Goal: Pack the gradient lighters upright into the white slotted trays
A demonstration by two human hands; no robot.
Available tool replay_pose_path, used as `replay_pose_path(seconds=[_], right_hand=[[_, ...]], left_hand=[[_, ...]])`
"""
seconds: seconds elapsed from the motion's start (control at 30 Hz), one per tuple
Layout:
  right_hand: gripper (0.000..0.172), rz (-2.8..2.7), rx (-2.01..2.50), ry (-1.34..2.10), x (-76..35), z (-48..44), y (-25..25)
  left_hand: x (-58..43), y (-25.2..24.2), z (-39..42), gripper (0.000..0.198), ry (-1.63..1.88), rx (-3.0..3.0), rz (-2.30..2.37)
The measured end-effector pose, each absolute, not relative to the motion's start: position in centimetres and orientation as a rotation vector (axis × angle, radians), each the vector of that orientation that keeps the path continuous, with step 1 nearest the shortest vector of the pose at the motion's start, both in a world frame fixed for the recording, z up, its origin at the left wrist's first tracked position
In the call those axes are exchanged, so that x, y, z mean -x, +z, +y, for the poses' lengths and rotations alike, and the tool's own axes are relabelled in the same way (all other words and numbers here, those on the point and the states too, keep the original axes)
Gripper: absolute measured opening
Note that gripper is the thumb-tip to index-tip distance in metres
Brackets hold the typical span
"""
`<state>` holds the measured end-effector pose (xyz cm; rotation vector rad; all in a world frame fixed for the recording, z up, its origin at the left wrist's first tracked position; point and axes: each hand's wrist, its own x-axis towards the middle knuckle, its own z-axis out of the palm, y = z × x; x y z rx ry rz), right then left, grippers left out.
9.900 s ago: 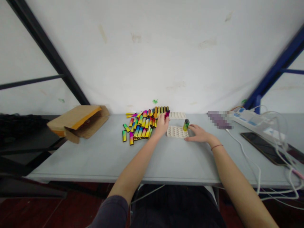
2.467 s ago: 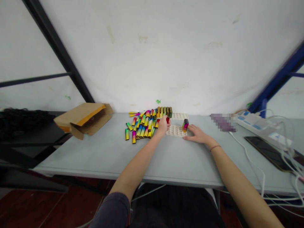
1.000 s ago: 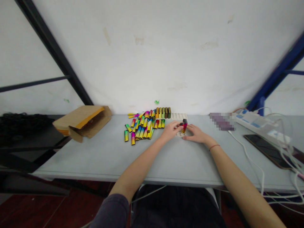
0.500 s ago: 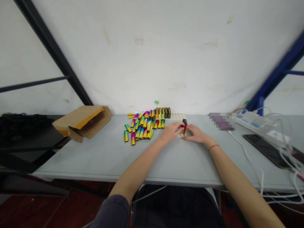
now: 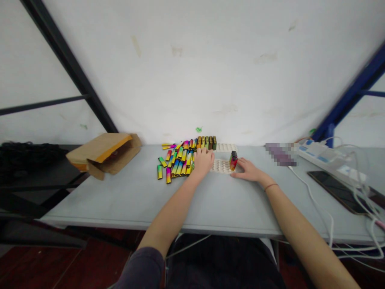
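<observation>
Left hand (image 5: 203, 161) has moved back to the lighter pile (image 5: 179, 163), open; right hand (image 5: 249, 170) lies open beside the upright lighter (image 5: 233, 161).

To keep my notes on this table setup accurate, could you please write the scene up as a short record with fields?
Left hand: open, beside the pile of gradient lighters, nothing visible in it
Right hand: flat, fingers by the upright lighters
Under them: dimpled cream tray
Behind: second tray
Left on grey table: cardboard box
Right: power strip, phone
</observation>
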<state>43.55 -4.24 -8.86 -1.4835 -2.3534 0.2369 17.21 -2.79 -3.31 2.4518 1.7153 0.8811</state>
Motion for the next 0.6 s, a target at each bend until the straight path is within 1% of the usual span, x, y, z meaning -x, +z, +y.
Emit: replay_pose_path(seconds=[0.1, 0.2, 0.3, 0.5, 0.6], right_hand=[[0.077, -2.346, 1.51, 0.254, -43.54, -4.26, -8.93], [0.077, -2.34, 1.509, 0.25, -43.56, -4.24, -9.03], [0.077, -2.342, 1.51, 0.252, -43.61, -4.16, -9.1], [0.079, -2.35, 1.505, 0.254, -43.79, -4.02, -9.27], [0.078, -2.345, 1.481, 0.246, -43.86, -3.99, -9.4]], left_hand=[[-16.29, -3.41, -2.4, 0.032, 0.689, -2.501, 1.815], [-16.29, -3.39, -2.5, 0.029, 0.584, -2.535, 1.82], [-16.77, -3.44, -2.66, 0.026, 0.581, -2.519, 1.855], [-16.88, -3.89, -2.23, 0.037, 0.609, -2.42, 1.96], [-16.65, -3.89, -2.09, 0.033, 0.569, -2.402, 1.99]])
